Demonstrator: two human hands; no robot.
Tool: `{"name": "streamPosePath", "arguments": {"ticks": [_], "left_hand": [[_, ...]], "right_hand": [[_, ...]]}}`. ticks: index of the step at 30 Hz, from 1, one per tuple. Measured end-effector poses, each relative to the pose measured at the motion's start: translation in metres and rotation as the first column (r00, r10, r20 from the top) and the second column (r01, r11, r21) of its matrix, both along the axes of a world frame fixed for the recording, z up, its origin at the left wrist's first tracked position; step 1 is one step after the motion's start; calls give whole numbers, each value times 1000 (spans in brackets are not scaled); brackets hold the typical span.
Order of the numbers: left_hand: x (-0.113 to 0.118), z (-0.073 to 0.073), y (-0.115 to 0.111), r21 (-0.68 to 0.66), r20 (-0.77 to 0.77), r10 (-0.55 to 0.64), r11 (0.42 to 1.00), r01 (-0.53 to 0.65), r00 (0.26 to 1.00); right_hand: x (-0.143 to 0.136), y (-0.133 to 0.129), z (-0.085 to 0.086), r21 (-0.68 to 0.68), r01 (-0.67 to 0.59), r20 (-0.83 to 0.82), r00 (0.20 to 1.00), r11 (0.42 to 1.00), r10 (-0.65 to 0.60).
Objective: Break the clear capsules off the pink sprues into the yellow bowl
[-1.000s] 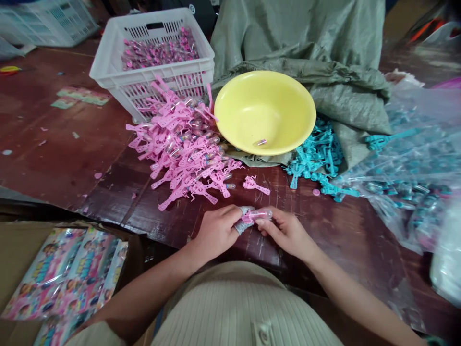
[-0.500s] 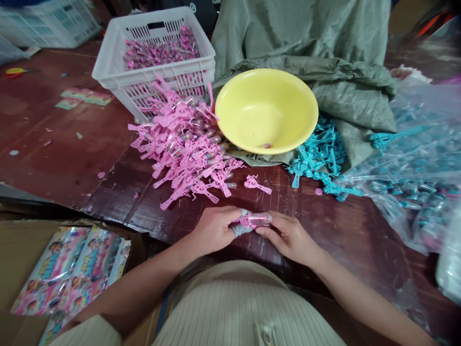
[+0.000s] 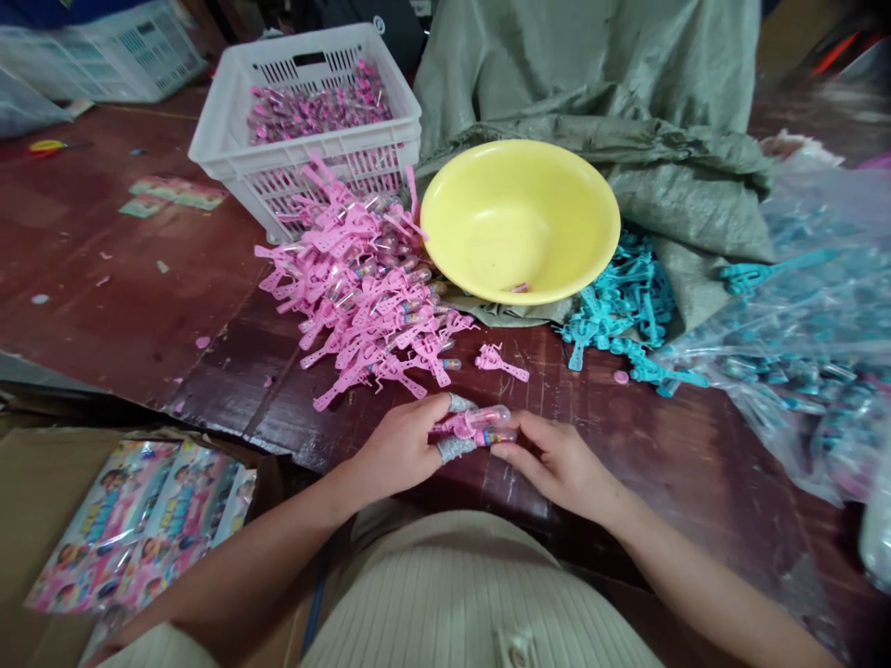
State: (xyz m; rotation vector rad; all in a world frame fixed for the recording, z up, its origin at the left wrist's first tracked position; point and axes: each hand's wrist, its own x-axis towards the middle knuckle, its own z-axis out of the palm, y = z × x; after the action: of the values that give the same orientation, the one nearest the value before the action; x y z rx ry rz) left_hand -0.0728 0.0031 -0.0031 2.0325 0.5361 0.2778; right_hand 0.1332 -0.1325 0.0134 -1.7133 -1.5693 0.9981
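Observation:
My left hand (image 3: pixel 404 443), with grey wrapping on its fingers, is closed around a pink plastic toy (image 3: pixel 462 425) with a clear rounded tube. Just below that tube lies a small clear tube with a patterned band and pink end (image 3: pixel 493 437). My right hand (image 3: pixel 561 462) pinches this small tube's far end between thumb and fingers. Both hands are close together over the near edge of the table. Beyond them lies a single pink toy piece (image 3: pixel 501 362), and to its left a heap of similar pink toys (image 3: pixel 376 297) with clear tubes.
A white crate (image 3: pixel 243 167) of small pink-ended tubes stands behind the heap. A yellow basin (image 3: pixel 515 213) sits at centre, against a grey-green sack (image 3: pixel 682 186). Turquoise pieces (image 3: pixel 619 297) and a clear bag (image 3: pixel 786 343) lie right. Printed packets (image 3: pixel 153 529) fill a carton at lower left.
The pink toy has turned and moved slightly left in my hands. The patterned small tube now shows below the clear rounded tube. The whole view has shifted a little.

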Motion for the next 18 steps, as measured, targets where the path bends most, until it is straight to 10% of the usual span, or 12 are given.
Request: {"name": "streamPosePath", "arguments": {"ticks": [3,8,11,18], "left_hand": [[-5,2,2,326,39,25,945,-36,999],[-3,31,79,718,36,408,624,-308,912],[8,56,149,818,2,607,457,-350,795],[9,93,234,837,199,668,265,-478,718]], "right_hand": [[1,8,3,-104,-6,34,999,995,10],[44,68,38,99,62,212,974,993,-81],[88,141,53,168,47,574,807,985,-136],[127,239,17,-113,-87,684,716,990,141]]}}
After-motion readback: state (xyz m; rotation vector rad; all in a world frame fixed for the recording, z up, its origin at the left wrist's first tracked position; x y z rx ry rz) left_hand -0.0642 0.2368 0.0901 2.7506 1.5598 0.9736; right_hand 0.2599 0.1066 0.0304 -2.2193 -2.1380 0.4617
